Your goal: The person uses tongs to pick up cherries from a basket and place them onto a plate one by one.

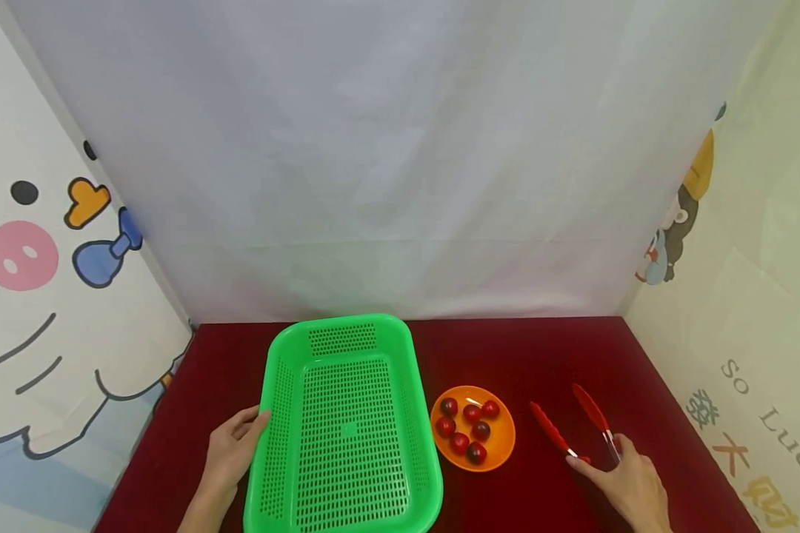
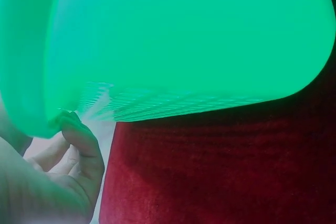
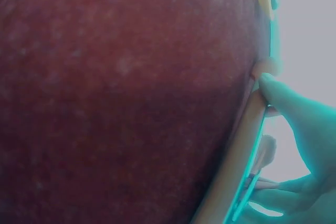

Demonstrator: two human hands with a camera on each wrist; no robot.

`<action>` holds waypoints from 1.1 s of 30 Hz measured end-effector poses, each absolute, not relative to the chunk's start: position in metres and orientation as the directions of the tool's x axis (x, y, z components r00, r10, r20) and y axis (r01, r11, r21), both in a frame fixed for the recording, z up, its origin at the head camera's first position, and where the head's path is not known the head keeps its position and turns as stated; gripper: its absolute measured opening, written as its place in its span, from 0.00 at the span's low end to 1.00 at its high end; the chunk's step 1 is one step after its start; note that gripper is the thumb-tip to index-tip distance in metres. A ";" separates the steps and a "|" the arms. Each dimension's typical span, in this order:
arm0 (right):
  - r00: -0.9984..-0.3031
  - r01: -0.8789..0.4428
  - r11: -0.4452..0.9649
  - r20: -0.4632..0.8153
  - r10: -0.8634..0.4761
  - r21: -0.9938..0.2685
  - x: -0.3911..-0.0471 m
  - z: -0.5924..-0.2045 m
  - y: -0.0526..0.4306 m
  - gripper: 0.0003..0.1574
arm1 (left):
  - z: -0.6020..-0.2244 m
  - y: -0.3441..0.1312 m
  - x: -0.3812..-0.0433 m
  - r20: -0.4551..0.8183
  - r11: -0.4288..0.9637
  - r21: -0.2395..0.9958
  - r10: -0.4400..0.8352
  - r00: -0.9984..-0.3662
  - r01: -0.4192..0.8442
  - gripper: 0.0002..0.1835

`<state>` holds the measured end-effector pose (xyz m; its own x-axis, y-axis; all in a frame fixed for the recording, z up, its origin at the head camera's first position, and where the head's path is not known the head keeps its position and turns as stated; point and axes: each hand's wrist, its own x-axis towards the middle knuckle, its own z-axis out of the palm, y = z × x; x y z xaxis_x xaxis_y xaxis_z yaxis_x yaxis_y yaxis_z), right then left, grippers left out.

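Observation:
A large green plastic basket (image 1: 421, 414) with slotted walls and floor stands left of centre in the head view. My left hand (image 1: 232, 451) grips its left rim, and the left wrist view shows the thumb and fingers (image 2: 81, 135) pinching that rim. My right hand (image 1: 630, 481) holds a pair of tongs (image 1: 592, 407) with red ends and metal arms. The tongs are spread apart, pointing away from me. In the right wrist view the thumb (image 3: 283, 95) presses on a long edge that I cannot clearly identify.
Between basket and tongs sits an orange plate (image 1: 504, 441) with several small dark red round fruits (image 1: 460, 443). Everything stands on a dark red cloth-covered table (image 1: 527, 352). A pale curtain (image 1: 400, 185) closes off the back, and printed sheets hang at both sides.

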<state>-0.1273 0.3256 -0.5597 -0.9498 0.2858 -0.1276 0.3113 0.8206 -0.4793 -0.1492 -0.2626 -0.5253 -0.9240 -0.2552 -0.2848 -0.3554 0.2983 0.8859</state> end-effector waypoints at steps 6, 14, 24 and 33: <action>-0.948 0.317 0.820 -0.163 0.272 -0.476 -0.128 -0.556 0.326 0.75 | -0.521 -0.265 -0.150 -0.292 0.340 0.871 -0.224 -0.930 -0.355 0.33; -0.958 0.278 0.807 -0.090 0.272 -0.521 -0.136 -0.544 0.324 0.66 | -0.513 -0.267 -0.152 -0.270 0.387 0.861 -0.199 -0.942 -0.329 0.31; -0.948 -0.002 0.807 0.258 0.187 -0.590 -0.148 -0.539 0.317 0.26 | -0.492 -0.268 -0.150 -0.178 0.526 0.810 -0.201 -0.963 -0.259 0.25; -0.877 -0.198 0.818 0.470 0.098 -0.540 -0.172 -0.525 0.312 0.07 | -0.478 -0.265 -0.155 0.121 0.661 0.746 -0.247 -0.961 -0.077 0.14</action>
